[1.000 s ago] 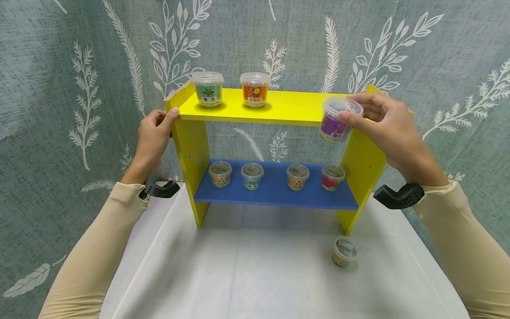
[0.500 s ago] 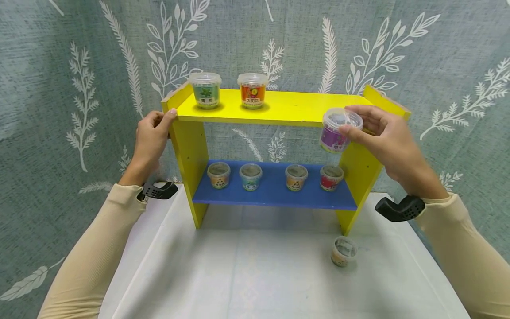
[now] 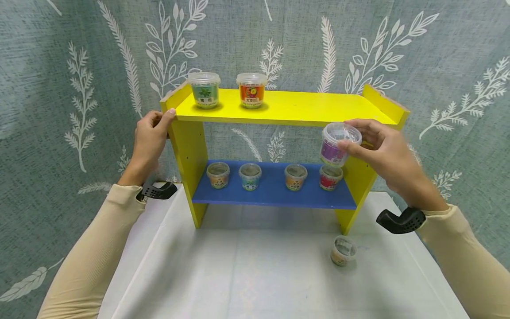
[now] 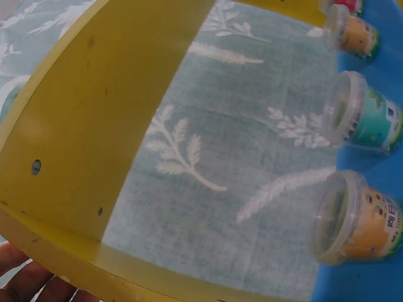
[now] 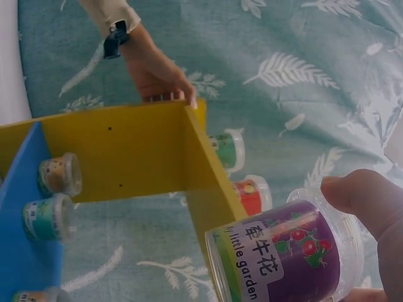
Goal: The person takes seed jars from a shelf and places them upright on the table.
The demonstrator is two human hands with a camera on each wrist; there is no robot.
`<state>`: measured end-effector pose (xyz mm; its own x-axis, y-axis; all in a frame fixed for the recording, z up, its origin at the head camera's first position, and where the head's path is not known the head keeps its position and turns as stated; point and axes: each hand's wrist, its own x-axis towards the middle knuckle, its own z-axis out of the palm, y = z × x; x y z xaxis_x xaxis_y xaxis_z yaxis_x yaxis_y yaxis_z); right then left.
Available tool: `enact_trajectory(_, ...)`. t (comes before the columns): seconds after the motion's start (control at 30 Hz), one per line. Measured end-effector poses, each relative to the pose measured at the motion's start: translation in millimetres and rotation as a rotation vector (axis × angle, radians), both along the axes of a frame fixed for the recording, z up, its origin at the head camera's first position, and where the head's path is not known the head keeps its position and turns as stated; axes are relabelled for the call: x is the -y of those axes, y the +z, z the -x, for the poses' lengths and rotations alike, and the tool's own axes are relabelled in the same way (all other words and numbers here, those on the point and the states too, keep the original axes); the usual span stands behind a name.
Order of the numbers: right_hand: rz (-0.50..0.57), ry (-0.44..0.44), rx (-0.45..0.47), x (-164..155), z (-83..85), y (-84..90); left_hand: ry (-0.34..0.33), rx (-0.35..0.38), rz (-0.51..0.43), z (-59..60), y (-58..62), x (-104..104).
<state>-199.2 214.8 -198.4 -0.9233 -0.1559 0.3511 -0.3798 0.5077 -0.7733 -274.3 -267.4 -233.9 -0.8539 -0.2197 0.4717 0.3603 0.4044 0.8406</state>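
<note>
My right hand (image 3: 388, 153) pinches a clear-lidded tub with a purple label (image 3: 334, 150) by its rim, in front of the right end of the yellow top shelf (image 3: 307, 106). In the right wrist view the purple tub (image 5: 283, 251) shows red flowers and "little garden" lettering, with the thumb on its lid edge. My left hand (image 3: 150, 137) grips the upper left corner of the shelf unit, thumb on the front edge. Its fingers (image 4: 28, 283) curl around the outside of the side panel. A green tub (image 3: 205, 93) and an orange tub (image 3: 252, 92) stand on the top shelf's left half.
On the blue lower shelf (image 3: 271, 197) stand a yellow-orange tub (image 3: 218, 176), a teal tub (image 3: 250, 178), another yellow-orange tub (image 3: 295, 178) and a red tub (image 3: 330, 179). One more tub (image 3: 342, 252) is on the white tablecloth (image 3: 259, 274) at front right. A patterned curtain hangs behind.
My right hand has lowered the purple tub from the top shelf's front edge to just above the red tub's level in view. My left hand keeps its grip on the corner.
</note>
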Motion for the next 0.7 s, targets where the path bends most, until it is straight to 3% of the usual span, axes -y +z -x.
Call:
enact_trajectory(0.17,-0.038,-0.005,0.026,-3,-2.5,-8.8,-0.001,-0.006,-0.006,1.3,0.5,-1)
enact_trajectory(0.7,0.063,0.087,0.066,-5,-0.7,-47.4,-0.014,0.005,-0.022,-0.9,0.9,-1)
